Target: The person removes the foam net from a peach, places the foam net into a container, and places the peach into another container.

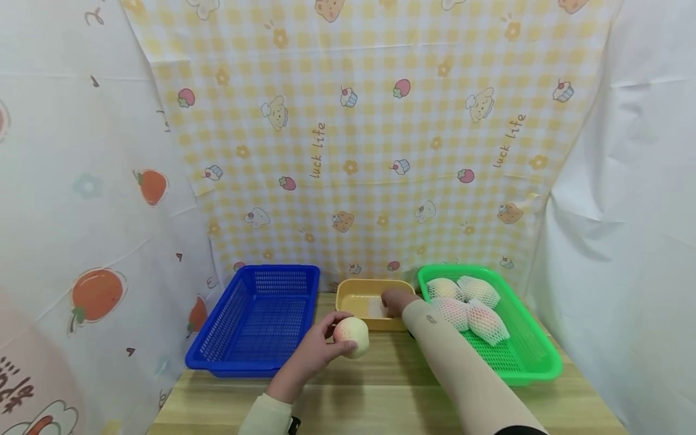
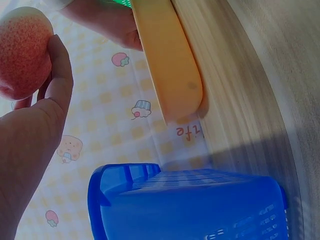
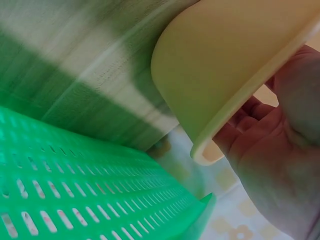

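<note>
The left hand [image 1: 312,350] holds a peach [image 1: 356,339], pale yellow with a red blush, and its fingers [image 2: 61,67] are opened only as wide as the fruit, curled around its left side with the thumb on the near side. The peach is above the counter [image 1: 375,408], a little to the near side of a yellow box [image 1: 375,325], and it lies between a blue basket [image 1: 255,367] on the left and a green basket [image 1: 535,338] on the right. The right hand [image 1: 399,300] reaches over the right part of the yellow box, and its fingers [image 3: 245,122] are bent inside the rim; beside them, in the box, there is a whitish piece [image 1: 375,307], but I cannot tell whether the fingers hold it or how far they are open. In the far left part of the green basket lie four fruits [image 1: 451,313], each one in a white net, close together. The blue basket shows its perforated walls and floor. Both arms wear light sleeves [image 1: 459,368]. Behind everything hangs a yellow checked cloth [image 1: 375,133] with small printed pictures, and at the left there is a white cloth [image 1: 109,157] with orange fruit prints
</note>
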Demonstrator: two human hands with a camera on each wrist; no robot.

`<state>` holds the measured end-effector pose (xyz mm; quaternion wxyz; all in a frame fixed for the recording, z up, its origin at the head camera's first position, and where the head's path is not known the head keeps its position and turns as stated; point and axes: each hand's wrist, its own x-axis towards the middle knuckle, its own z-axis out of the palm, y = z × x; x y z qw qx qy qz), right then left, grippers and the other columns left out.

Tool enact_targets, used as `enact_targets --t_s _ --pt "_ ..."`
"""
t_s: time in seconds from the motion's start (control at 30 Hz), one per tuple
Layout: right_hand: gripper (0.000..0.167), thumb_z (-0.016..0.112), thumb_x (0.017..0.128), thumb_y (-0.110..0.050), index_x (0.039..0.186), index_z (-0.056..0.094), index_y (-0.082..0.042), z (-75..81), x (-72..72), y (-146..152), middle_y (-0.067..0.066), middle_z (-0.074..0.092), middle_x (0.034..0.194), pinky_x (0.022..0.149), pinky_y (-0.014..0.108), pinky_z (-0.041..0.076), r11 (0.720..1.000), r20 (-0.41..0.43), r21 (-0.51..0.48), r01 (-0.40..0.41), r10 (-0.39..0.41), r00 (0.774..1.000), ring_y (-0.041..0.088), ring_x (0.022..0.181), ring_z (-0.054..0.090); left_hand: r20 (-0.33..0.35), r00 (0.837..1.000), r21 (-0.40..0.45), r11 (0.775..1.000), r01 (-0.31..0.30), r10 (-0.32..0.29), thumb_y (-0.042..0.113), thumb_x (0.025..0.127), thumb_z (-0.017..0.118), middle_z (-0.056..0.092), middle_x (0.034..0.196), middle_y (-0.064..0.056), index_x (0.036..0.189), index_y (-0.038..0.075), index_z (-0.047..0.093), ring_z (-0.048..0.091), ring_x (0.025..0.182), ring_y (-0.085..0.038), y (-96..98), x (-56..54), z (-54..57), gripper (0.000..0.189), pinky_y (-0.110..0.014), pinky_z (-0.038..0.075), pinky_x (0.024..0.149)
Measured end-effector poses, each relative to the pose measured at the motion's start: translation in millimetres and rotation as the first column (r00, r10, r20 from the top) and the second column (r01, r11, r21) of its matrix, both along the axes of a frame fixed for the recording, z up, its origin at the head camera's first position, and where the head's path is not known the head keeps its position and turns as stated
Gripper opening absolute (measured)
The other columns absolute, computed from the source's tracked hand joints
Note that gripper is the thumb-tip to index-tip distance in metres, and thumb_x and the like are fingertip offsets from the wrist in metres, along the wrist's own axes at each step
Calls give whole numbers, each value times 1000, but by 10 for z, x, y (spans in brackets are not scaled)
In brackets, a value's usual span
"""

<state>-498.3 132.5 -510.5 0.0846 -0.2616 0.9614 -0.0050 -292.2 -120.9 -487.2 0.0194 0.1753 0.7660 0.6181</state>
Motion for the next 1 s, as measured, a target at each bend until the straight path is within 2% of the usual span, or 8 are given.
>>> enact_targets --t_s 0.1,0.3,0.47,0.5,0.63,0.8,0.9,1.0 --pt "11 82 96 -7 104 74 -5 125 126 -14 6 73 98 87 44 58 1000 25 -9 21 -21 999 25 88 63 0 1000 2 1000 -1 1 21 97 87 64 136 -13 149 12 63 65 120 -28 12 -16 -9 58 -39 60 91" --pt "13 82 96 -8 105 73 -4 83 22 48 8 72 98 81 41 58 999 -31 -10 -38 38 999 23 86 63 -4 1000 0 1000 6 -6 22 98 87 64 137 -13 149 13 63 65 121 -28 30 -33 -18 57 -40 60 92" --pt "21 82 101 -12 117 74 -2 384 110 4 12 75 112 92 46 61 1000 -24 -17 -22 22 999 30 102 71 -6 1000 0 1000 5 -5 22 98 87 64 137 -14 148 12 63 64 121 -28 30 -45 16 56 -38 59 92" --pt "23 82 102 -14 120 74 -2 503 178 -28 13 76 116 96 47 60 1000 -2 -25 -5 5 1000 32 108 72 -7 1000 5 1000 7 -7 21 98 87 64 137 -14 148 11 63 64 121 -29 27 -46 24 56 -39 59 92" --pt "31 80 104 -17 128 72 2 676 288 -40 15 76 119 98 48 60 997 19 -70 -16 18 1000 33 110 73 -4 1000 8 1000 5 -5 20 98 86 64 137 -14 147 11 64 64 122 -29 11 -64 32 55 -39 59 93" --pt "37 80 105 -23 131 71 2 869 551 -13 15 75 119 93 48 61 988 37 -153 -25 31 999 29 105 73 -2 1000 6 1000 11 -11 21 99 86 64 139 -13 148 12 63 64 124 -29 3 -83 29 54 -41 59 96" --pt "36 80 104 -26 128 72 0 923 724 43 12 74 114 91 47 61 970 21 -239 -36 42 999 26 102 71 -3 1000 17 1000 19 -19 19 100 85 63 140 -14 148 10 63 63 125 -30 18 -82 38 54 -43 59 97" --pt "30 79 105 -26 124 73 -4 914 909 118 6 73 108 89 46 61 928 10 -372 -32 38 999 22 100 69 1 999 30 999 32 -32 18 100 84 63 141 -14 148 9 62 63 125 -30 35 -80 36 53 -43 59 97"
